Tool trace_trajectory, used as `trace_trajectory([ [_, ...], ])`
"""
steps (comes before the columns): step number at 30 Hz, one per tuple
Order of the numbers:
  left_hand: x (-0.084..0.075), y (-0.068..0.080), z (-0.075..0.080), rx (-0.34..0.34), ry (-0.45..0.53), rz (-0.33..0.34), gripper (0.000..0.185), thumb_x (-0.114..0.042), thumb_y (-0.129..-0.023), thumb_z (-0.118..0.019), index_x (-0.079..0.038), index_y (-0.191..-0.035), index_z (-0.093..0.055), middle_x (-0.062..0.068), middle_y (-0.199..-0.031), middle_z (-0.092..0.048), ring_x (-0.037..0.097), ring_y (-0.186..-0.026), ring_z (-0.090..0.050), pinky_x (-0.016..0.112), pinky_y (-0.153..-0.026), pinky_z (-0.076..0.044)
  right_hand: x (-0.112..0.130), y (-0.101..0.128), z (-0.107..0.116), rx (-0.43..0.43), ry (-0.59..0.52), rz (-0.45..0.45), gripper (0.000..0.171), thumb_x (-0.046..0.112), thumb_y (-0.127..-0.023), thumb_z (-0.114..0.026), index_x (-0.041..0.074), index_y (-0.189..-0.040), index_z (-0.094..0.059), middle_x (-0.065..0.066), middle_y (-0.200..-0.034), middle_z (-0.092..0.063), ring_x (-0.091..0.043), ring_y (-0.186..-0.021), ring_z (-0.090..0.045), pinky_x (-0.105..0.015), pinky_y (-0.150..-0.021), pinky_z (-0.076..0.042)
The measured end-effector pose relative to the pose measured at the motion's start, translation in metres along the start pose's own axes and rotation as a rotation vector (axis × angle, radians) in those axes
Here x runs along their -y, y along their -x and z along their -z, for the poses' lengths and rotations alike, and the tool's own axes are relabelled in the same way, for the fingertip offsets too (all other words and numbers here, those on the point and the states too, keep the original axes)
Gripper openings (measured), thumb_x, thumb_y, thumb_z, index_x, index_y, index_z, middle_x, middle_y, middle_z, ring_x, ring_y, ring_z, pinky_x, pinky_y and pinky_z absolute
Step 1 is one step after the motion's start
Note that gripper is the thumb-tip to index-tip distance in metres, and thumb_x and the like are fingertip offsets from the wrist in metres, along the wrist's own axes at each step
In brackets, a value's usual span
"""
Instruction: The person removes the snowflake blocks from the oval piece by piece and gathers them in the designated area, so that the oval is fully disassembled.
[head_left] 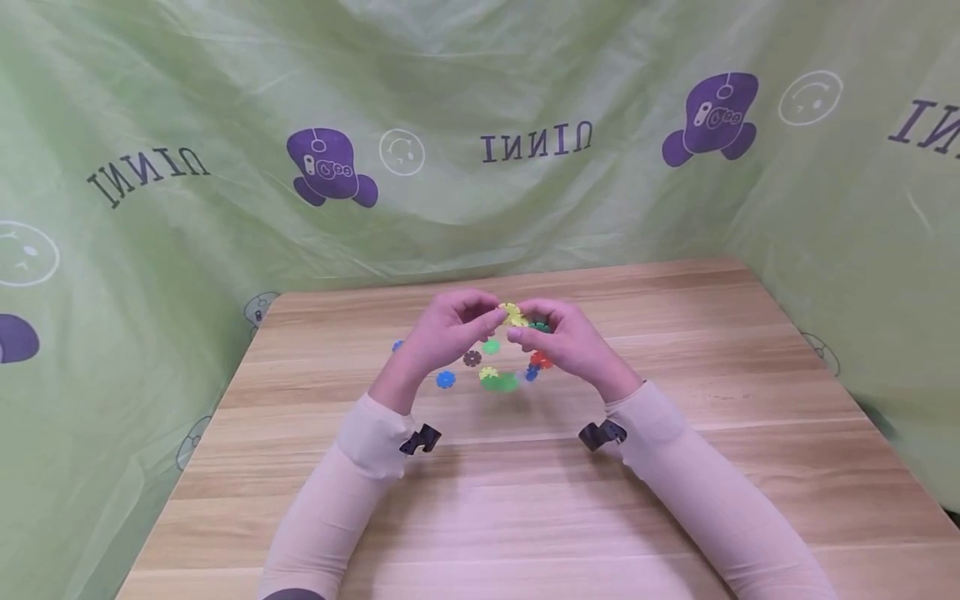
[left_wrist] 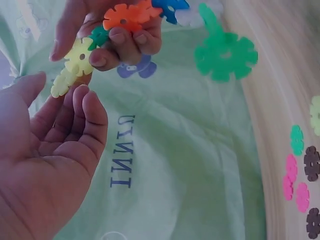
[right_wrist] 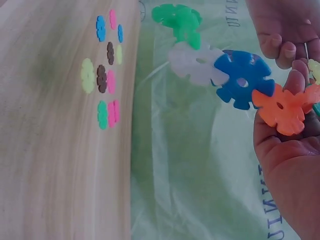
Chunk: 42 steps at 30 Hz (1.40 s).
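A chain of slotted plastic snowflake discs hangs in the air between both hands. In the left wrist view it runs from two yellow discs (left_wrist: 80,56) through dark green, orange (left_wrist: 122,18), blue (left_wrist: 171,10) and clear discs to green ones (left_wrist: 226,56) at its free end. My left hand (head_left: 448,329) has its thumb and index fingertip at the outer yellow disc (left_wrist: 63,82). My right hand (head_left: 566,340) grips the chain by its dark green and orange part, fingers curled beneath the orange disc (right_wrist: 280,107).
Loose discs lie on the wooden table under the hands, among them a blue disc (head_left: 446,379), a brown disc (head_left: 472,358) and a light green disc (head_left: 491,346). Pink discs (left_wrist: 303,197) show in the left wrist view. A printed green curtain (head_left: 450,225) stands behind the table (head_left: 675,517).
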<state>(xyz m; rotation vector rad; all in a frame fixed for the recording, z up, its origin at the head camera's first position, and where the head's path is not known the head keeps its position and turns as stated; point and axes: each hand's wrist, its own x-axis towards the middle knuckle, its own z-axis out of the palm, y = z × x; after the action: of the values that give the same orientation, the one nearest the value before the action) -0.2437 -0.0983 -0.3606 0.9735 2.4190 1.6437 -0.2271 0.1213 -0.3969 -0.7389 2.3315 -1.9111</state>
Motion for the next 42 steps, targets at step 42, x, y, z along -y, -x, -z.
trace_trajectory([
  [42, 0.053, 0.020, 0.011, 0.162, -0.154, 0.301, 0.031, -0.020, -0.091, -0.069, -0.014, -0.121, -0.061, 0.007, -0.092, -0.072, 0.032, -0.087, -0.069, 0.040, -0.073, -0.056, 0.011, 0.004, 0.004, -0.030, 0.006, -0.069, 0.037, 0.032, -0.083, -0.081, 0.017, -0.115, -0.071, -0.012, -0.083, -0.066, -0.027, -0.066, -0.055, -0.032, -0.053, -0.047],
])
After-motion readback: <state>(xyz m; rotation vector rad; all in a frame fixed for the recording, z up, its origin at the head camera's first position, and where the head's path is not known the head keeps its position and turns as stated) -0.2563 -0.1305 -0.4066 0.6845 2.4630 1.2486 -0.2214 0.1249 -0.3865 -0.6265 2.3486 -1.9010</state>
